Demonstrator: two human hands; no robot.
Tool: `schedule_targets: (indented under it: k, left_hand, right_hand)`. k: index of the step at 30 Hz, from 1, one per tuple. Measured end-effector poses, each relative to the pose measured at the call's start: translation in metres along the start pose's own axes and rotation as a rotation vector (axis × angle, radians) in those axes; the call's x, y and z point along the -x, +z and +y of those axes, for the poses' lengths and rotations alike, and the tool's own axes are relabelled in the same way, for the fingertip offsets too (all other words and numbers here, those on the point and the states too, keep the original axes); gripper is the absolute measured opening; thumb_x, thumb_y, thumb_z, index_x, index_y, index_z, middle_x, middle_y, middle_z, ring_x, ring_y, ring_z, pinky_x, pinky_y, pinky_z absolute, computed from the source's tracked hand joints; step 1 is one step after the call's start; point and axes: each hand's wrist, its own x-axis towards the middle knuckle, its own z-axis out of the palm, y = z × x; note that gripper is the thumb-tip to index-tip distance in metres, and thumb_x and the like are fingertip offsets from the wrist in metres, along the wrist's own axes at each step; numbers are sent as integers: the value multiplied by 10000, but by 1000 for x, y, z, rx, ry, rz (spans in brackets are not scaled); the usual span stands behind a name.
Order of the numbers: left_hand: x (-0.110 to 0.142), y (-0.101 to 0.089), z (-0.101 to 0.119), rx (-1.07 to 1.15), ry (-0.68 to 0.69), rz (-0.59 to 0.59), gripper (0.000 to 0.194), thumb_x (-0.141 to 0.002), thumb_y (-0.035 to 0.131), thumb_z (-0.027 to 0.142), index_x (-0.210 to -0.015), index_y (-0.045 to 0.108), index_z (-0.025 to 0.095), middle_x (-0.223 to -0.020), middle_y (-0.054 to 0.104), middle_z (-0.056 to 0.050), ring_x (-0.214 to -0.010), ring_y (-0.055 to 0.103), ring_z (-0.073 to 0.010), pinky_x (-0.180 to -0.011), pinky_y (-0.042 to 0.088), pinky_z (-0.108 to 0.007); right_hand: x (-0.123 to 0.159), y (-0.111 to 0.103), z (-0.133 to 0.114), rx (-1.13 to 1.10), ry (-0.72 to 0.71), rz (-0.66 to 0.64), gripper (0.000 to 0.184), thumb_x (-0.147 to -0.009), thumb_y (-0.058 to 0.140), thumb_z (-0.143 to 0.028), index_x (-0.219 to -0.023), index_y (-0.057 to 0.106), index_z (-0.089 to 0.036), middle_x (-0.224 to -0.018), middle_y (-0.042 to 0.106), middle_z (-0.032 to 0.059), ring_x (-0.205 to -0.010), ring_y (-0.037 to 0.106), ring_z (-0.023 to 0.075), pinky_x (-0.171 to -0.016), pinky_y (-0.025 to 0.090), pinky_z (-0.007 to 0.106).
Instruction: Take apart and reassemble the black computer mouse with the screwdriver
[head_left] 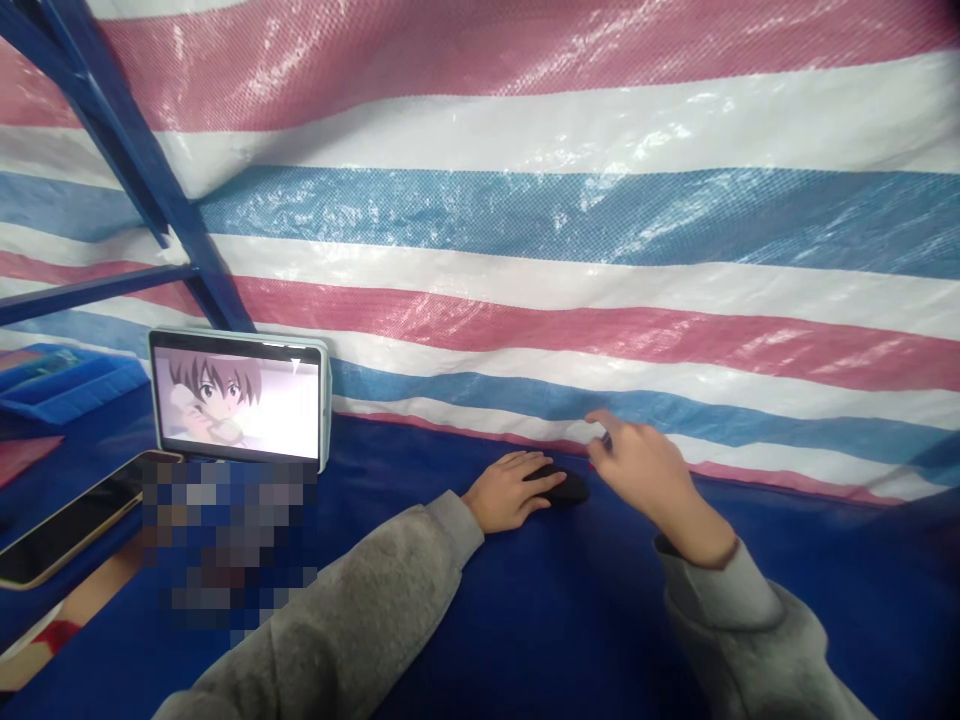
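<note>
My left hand (508,490) lies flat on the blue table cover (570,620), its fingers resting on a small black object (564,486) that I cannot make out. My right hand (646,470) hovers just to the right of it, a little above the cover. Its index finger is stretched up toward the striped tarp (525,220), and its other fingers are curled and partly blurred. Both arms wear grey sleeves.
A tablet (238,398) playing a cartoon stands propped at the left, by a blue metal frame (150,180). A phone (67,520) with a dark screen lies at the far left. A blue tray (67,385) sits behind it. A pixelated patch covers the area below the tablet.
</note>
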Motion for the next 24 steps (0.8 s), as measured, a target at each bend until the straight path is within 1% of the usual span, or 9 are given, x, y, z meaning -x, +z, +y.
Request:
schedule_targets:
  k: [2, 6, 10, 14, 18, 22, 24]
  left_hand:
    - [0, 0, 0, 1, 0, 4, 431, -994, 425, 406, -1383, 482, 230, -1402, 509, -92, -1308, 463, -231, -1125, 353, -415]
    - [1, 0, 0, 3, -7, -3, 433, -994, 429, 405, -1393, 467, 241, -1415, 495, -87, -1314, 458, -231, -1126, 350, -425]
    - [0, 1, 0, 17, -12, -10, 428, -993, 433, 398, -1390, 470, 241, -1413, 498, -81, -1318, 455, -228, -1131, 346, -424]
    - [0, 0, 0, 16, -13, -21, 433, -993, 433, 396, -1398, 458, 244, -1417, 494, -84, -1321, 452, -228, -1130, 349, -428]
    - [0, -1, 1, 10, -15, -22, 433, -993, 431, 401, -1396, 463, 243, -1414, 498, -85, -1322, 450, -228, -1128, 351, -426]
    - [0, 0, 1, 13, -14, -5, 431, -995, 423, 410, -1388, 472, 240, -1412, 500, -84, -1311, 461, -233, -1123, 355, -432]
    - [0, 0, 0, 12, -10, -2, 431, -993, 432, 404, -1388, 474, 237, -1411, 502, -84, -1310, 462, -231, -1124, 355, -425]
  right_hand:
    - [0, 0, -1, -5, 22, -4, 352, -910, 387, -335, -1150, 628, -245, -759, 717, 60, -715, 657, 229, -569, 303, 288]
    - [-1, 1, -1, 1, -1, -5, 373, -881, 428, -295, -1212, 589, -240, -809, 725, 66, -721, 662, 230, -568, 303, 286]
    - [-1, 3, 1, -10, 19, -9, 354, -911, 398, -334, -1183, 602, -237, -750, 710, 65, -710, 661, 233, -563, 306, 287]
    - [-1, 3, 1, 2, 2, -3, 376, -875, 440, -285, -1221, 576, -233, -822, 721, 73, -729, 663, 232, -568, 308, 287]
    - [0, 0, 0, -2, 36, -20, 357, -915, 386, -346, -1180, 596, -233, -754, 709, 65, -704, 654, 233, -570, 317, 288]
    - [0, 0, -1, 17, 32, -5, 392, -878, 429, -301, -1241, 555, -222, -838, 718, 76, -727, 658, 237, -579, 331, 289]
    - [-1, 0, -1, 16, 36, -14, 379, -895, 420, -337, -1226, 565, -221, -818, 714, 78, -726, 659, 241, -579, 334, 289]
